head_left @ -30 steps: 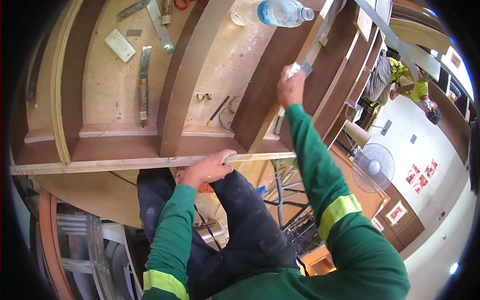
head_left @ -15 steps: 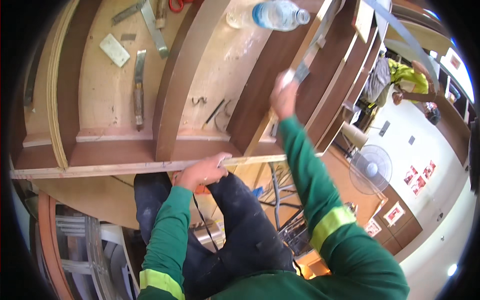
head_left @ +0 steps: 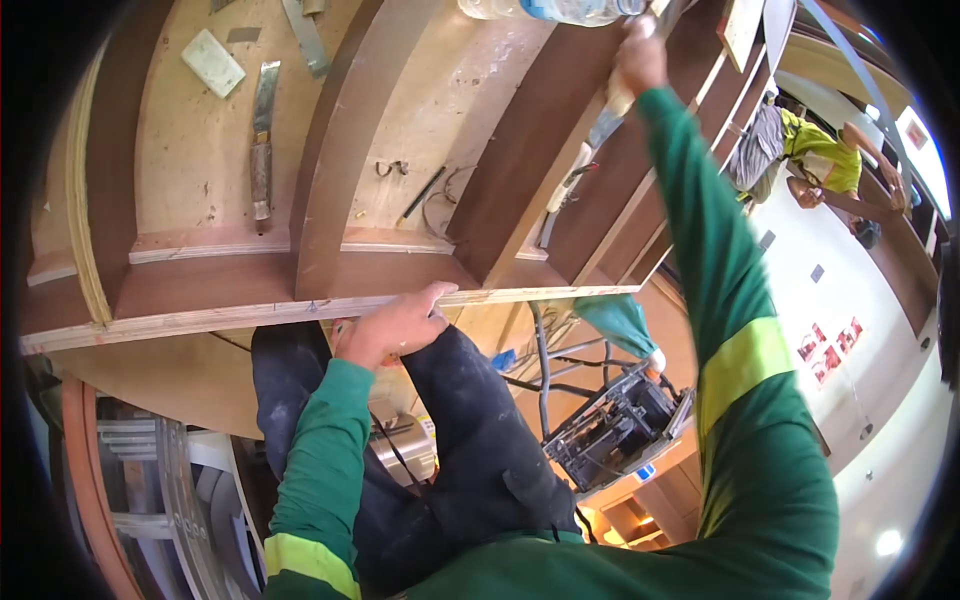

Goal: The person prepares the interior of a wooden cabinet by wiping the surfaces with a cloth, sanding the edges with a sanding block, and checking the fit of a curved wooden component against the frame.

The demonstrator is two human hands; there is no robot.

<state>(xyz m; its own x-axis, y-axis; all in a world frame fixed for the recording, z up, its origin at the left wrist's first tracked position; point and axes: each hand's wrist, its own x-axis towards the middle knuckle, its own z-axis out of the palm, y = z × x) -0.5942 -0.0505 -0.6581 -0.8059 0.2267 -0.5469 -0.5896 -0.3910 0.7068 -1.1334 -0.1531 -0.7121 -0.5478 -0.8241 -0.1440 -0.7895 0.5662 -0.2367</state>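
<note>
My left hand grips the near plywood edge of a brown wooden frame with curved ribs, its thumb lying along the top. Far out at the upper right, my right hand is closed on a small whitish object, blurred and partly hidden by the fingers. It is over a narrow board edge, close to a clear plastic bottle. Below that hand, a grey flat piece shows on the board. Further down the same board lies a slim tool with a pale body.
A wooden-handled blade, a white block and a dark pencil-like stick lie between the ribs. A black machine stands beyond my knee. Metal frames are at lower left. Another person in yellow works at right.
My right hand has moved away from me, up along the board toward the bottle. My left hand stays on the near edge. The view has shifted, bringing the black machine more into sight.
</note>
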